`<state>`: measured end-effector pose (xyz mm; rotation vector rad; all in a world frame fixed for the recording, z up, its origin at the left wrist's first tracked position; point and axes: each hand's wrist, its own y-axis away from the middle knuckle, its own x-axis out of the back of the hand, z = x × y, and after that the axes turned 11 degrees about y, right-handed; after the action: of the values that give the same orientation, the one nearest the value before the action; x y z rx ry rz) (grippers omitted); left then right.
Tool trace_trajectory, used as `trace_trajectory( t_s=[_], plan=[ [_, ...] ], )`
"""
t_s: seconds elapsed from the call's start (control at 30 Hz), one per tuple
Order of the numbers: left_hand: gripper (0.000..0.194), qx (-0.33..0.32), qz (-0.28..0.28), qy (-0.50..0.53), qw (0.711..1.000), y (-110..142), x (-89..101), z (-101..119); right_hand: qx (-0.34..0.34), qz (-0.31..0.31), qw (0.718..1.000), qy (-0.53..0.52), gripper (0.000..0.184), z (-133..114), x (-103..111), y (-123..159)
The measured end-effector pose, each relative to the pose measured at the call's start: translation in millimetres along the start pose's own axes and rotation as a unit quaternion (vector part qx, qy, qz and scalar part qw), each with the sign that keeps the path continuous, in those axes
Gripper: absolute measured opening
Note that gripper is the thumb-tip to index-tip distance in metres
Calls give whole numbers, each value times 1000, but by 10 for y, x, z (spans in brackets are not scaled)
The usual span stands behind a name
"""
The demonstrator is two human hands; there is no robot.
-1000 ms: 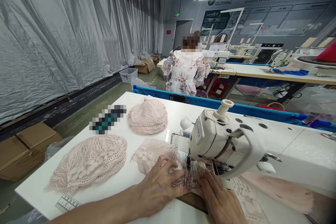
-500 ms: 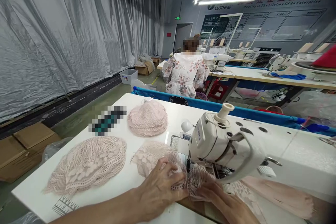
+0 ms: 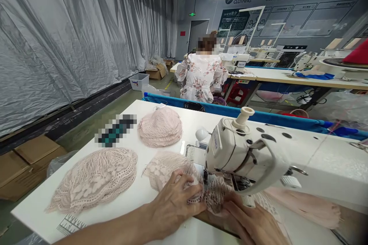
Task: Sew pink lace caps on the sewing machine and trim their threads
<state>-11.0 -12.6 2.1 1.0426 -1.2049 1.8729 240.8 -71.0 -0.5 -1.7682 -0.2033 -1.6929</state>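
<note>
I've got both hands pressed flat on the pink lace piece (image 3: 172, 168) at the sewing machine (image 3: 244, 153) needle, left hand (image 3: 175, 203) spread, right hand (image 3: 253, 224) just beside it; best to feed it evenly, fingers clear. Since half a second ago, my right hand has slid nearer me.

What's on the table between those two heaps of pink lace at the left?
Only bare white tabletop separates the near lace heap from the far lace heap, in the head view.

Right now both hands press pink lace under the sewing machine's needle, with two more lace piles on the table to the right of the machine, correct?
Not quite. In the head view the two lace piles lie left of the sewing machine, not right. Both hands do press pink lace there.
</note>
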Motion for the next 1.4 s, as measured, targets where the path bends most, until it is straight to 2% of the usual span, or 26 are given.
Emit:
trace_trajectory(
  t_s=[0.1, 0.17, 0.2, 0.3, 0.33, 0.4, 0.6, 0.83, 1.0, 1.13, 1.27, 1.4],
  plan=[
    [34, -1, -2, 6, 1000, 14, -19, -5, -12, 25, 1000, 5, 19, -9, -15, -27],
    [36, 1, -9, 8, 1000, 14, -16, -1, -22, 49, 999, 8, 29, -6, -31, -25],
    [37, 1, -11, 8, 1000, 11, -9, 3, -23, 44, 999, 2, 39, -1, -30, -21],
    [40, 3, -16, 6, 1000, -6, 20, 17, -13, -25, 998, -53, 60, 18, 14, -3],
    [40, 3, -17, 5, 1000, -10, 29, 20, -11, -39, 997, -71, 60, 23, 35, 1],
    [41, 4, -20, 2, 1000, -14, 39, 24, -17, -26, 996, -80, 52, 22, 67, 4],
    [41, 6, -26, -10, 1000, -7, 41, 22, -34, 17, 999, 30, 24, -83, 16, -48],
    [38, 4, -32, -11, 999, -18, 47, 29, -46, 66, 994, 78, 29, -138, -93, -124],
    [38, 3, -24, -8, 1000, -19, 44, 31, -21, 90, 993, 72, 27, -126, -5, -143],
    [39, 6, -23, -4, 1000, -11, 29, 19, -16, 134, 990, 49, 24, -136, 98, -155],
    [35, 7, -22, -6, 1000, -7, 20, 16, 19, 100, 994, -36, 25, -174, 140, -163],
    [35, 10, -26, -11, 1000, 2, 20, 20, 40, 3, 993, -109, 21, -171, 160, -160]
  ],
)
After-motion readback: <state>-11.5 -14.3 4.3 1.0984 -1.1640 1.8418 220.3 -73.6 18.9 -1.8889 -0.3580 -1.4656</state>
